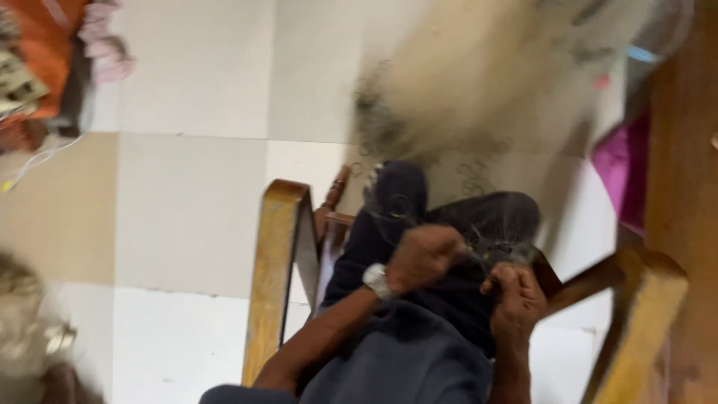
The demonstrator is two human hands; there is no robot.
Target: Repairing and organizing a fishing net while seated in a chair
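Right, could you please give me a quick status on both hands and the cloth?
Left hand fisted on dark cloth. Right hand pinching it beside. Cloth lies over wooden frame. Picture blurred; nothing in the way.

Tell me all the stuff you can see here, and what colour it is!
Dark fabric: one, navy blue, in the middle, gripped by both hands.
Net-like sheer cloth: one, beige with dark edging, blurred, top centre to right.
Wooden frame: one, yellow-brown, its rails on either side of the dark fabric.
Floor tiles: several, white and cream, left half.
Pink cloth: one, magenta, right edge.
Orange cloth pile: one, orange and pink, top left corner.
Blurred pale object: one, too blurred to name, bottom left.
Wristwatch: one, silver, on the left wrist.
Left hand: one, fingers closed on the dark fabric.
Right hand: one, fingers closed on the dark fabric.
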